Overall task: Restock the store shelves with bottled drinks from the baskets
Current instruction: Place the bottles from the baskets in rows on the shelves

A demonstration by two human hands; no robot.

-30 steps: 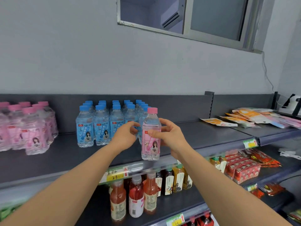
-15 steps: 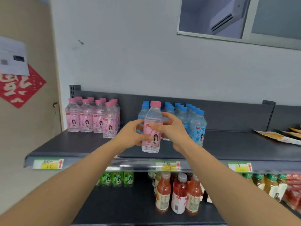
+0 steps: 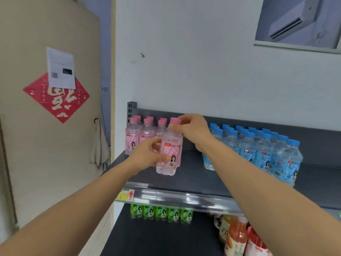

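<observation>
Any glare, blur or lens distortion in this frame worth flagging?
Head view: glare streaks the price rail. Head view: the pink bottle is sharp, label readable; juice bottles at lower right are soft. Head view: the wide lens bows the door edge.

My left hand (image 3: pixel 147 154), right hand (image 3: pixel 192 130): both bare. Forearms bare too, right out to the frame edge at 7 and 5 o'clock.

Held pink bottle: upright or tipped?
Upright. Pink bottle: cap on top, left hand grips its label, right hand its neck.
</observation>
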